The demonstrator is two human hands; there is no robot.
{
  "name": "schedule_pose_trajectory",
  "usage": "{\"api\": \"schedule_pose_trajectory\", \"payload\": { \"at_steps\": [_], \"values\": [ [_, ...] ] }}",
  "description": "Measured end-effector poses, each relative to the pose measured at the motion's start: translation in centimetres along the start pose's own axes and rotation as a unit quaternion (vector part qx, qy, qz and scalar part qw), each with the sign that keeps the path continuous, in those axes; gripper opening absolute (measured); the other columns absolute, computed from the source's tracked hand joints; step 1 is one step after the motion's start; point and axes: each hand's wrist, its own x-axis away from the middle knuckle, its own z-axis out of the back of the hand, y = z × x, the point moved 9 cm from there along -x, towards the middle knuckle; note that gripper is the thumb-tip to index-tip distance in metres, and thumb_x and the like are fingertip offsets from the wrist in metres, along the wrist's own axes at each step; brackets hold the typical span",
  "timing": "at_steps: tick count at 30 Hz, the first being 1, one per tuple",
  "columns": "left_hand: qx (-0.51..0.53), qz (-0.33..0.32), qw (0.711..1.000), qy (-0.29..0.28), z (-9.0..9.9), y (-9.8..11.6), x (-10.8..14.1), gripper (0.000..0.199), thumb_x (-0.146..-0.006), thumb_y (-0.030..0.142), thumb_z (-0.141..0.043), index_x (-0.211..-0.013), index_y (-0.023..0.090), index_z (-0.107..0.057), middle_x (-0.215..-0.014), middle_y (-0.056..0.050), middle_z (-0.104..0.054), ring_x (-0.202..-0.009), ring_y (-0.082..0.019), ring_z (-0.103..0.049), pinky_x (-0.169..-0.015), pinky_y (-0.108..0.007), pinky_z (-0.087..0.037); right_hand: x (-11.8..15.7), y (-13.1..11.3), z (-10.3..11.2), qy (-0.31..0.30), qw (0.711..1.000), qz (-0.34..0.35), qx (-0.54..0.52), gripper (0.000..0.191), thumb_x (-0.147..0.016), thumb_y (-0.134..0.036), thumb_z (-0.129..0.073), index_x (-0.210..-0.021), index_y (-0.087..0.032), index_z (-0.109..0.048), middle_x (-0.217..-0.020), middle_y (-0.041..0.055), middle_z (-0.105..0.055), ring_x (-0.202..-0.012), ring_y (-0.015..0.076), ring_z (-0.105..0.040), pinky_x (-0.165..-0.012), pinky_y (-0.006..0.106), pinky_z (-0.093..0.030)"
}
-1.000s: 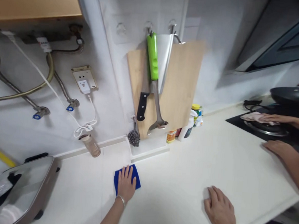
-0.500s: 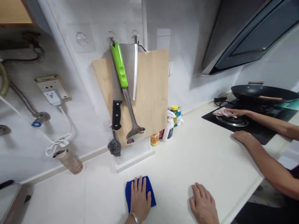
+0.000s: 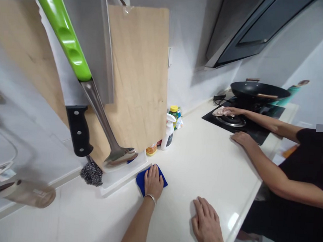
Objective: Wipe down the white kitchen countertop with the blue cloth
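Note:
A folded blue cloth [image 3: 141, 179] lies on the white countertop [image 3: 188, 163], close to the white base under the cutting board. My left hand [image 3: 154, 183] rests flat on top of it, fingers straight and close together, covering its middle. A silver bracelet [image 3: 151, 198] circles that wrist. My right hand [image 3: 205, 221] lies palm down on the bare counter near the front edge, its fingers loosely extended and holding nothing.
A wooden cutting board [image 3: 143, 68], green-handled utensil [image 3: 65, 37], black-handled knife [image 3: 79, 132] and steel scrubber [image 3: 92, 173] hang at left. Beyond are a spray bottle [image 3: 167, 132], a wok [image 3: 259, 91] and another person's hand [image 3: 231, 111] on a pale cloth [image 3: 219, 111] at the stove.
My left hand and the blue cloth have moved forward along the counter, nearer the base of the cutting board. My view has shifted closer to the hanging utensils. My right hand stays on the counter.

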Motion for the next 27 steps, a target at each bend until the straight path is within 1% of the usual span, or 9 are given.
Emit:
{"api": "schedule_pose_trajectory", "payload": {
  "at_steps": [2,5,8,11,14,17,23,25,27],
  "values": [
    [0.007,0.016,1.000,0.002,-0.2,0.1,-0.8,0.057,-0.096,0.029,-0.030,-0.151,0.014,-0.036,-0.160,-0.010,-0.037,-0.144,-0.026,-0.038,-0.117,-0.051,-0.035,0.0,0.1,-0.1,-0.004,1.000,-0.002,0.005,0.050,-0.086,-0.023,-0.042,-0.135,-0.018,-0.046,-0.143,0.0139,-0.050,-0.135,0.0299,-0.043,-0.109,0.049,-0.039],
    [0.020,0.015,1.000,0.005,0.0,0.3,-0.6,0.057,-0.097,0.033,-0.031,-0.151,0.017,-0.037,-0.160,-0.008,-0.037,-0.144,-0.024,-0.037,-0.119,-0.050,-0.033,0.3,0.2,-0.2,-0.007,1.000,-0.004,0.011,0.048,-0.087,-0.024,-0.040,-0.134,-0.016,-0.048,-0.143,0.0139,-0.050,-0.135,0.0283,-0.042,-0.110,0.047,-0.038],
    [0.033,-0.003,0.999,0.006,0.8,-0.1,0.9,0.056,-0.097,0.038,-0.033,-0.150,0.022,-0.038,-0.159,-0.003,-0.039,-0.146,-0.021,-0.035,-0.122,-0.047,-0.029,0.5,0.4,-0.4,-0.008,1.000,-0.005,0.012,0.047,-0.088,-0.025,-0.038,-0.133,-0.016,-0.049,-0.141,0.0129,-0.051,-0.135,0.0272,-0.043,-0.110,0.046,-0.037],
    [0.038,-0.013,0.999,0.009,2.1,-1.8,3.2,0.056,-0.097,0.041,-0.035,-0.150,0.025,-0.038,-0.157,-0.001,-0.042,-0.146,-0.021,-0.035,-0.123,-0.047,-0.028,0.4,0.5,-0.6,-0.011,1.000,-0.008,0.005,0.046,-0.089,-0.027,-0.036,-0.131,-0.016,-0.052,-0.139,0.0127,-0.053,-0.134,0.0269,-0.044,-0.110,0.045,-0.037],
    [0.032,0.001,0.999,0.015,3.6,-4.9,6.3,0.055,-0.097,0.037,-0.034,-0.150,0.024,-0.038,-0.158,-0.002,-0.041,-0.146,-0.022,-0.035,-0.123,-0.048,-0.026,0.4,0.8,-0.6,-0.017,1.000,-0.024,-0.003,0.047,-0.089,-0.029,-0.034,-0.129,-0.016,-0.054,-0.138,0.0125,-0.053,-0.133,0.0274,-0.044,-0.110,0.045,-0.037],
    [0.015,0.029,0.999,0.020,5.6,-9.0,10.1,0.054,-0.098,0.033,-0.031,-0.151,0.022,-0.037,-0.158,-0.003,-0.040,-0.147,-0.022,-0.034,-0.123,-0.049,-0.026,0.6,1.0,-0.7,-0.024,0.999,-0.035,-0.014,0.049,-0.089,-0.032,-0.031,-0.129,-0.016,-0.054,-0.138,0.0126,-0.053,-0.132,0.0283,-0.044,-0.109,0.046,-0.038],
    [-0.023,0.081,0.996,0.032,10.2,-17.1,18.2,0.054,-0.098,0.032,-0.030,-0.151,0.022,-0.037,-0.157,-0.004,-0.041,-0.146,-0.023,-0.036,-0.121,-0.050,-0.030,1.3,1.3,-1.3,-0.025,0.999,-0.016,-0.036,0.053,-0.091,-0.040,-0.028,-0.131,-0.015,-0.053,-0.139,0.0145,-0.051,-0.132,0.0313,-0.045,-0.108,0.050,-0.039],
    [-0.035,0.098,0.994,0.042,11.3,-19.5,20.3,0.054,-0.099,0.034,-0.030,-0.151,0.022,-0.036,-0.156,-0.005,-0.042,-0.145,-0.023,-0.037,-0.121,-0.050,-0.030,1.4,1.5,-1.6,-0.026,0.999,-0.014,-0.039,0.055,-0.091,-0.043,-0.028,-0.131,-0.015,-0.052,-0.139,0.0150,-0.051,-0.131,0.0324,-0.046,-0.107,0.051,-0.041],
    [-0.048,0.119,0.990,0.054,11.9,-21.4,21.7,0.055,-0.099,0.035,-0.029,-0.152,0.023,-0.035,-0.156,-0.005,-0.043,-0.145,-0.023,-0.038,-0.121,-0.050,-0.030,1.4,1.8,-1.9,-0.030,0.999,-0.019,-0.039,0.056,-0.090,-0.044,-0.028,-0.130,-0.014,-0.053,-0.138,0.0158,-0.052,-0.129,0.0335,-0.048,-0.104,0.053,-0.043]
  ]
}}
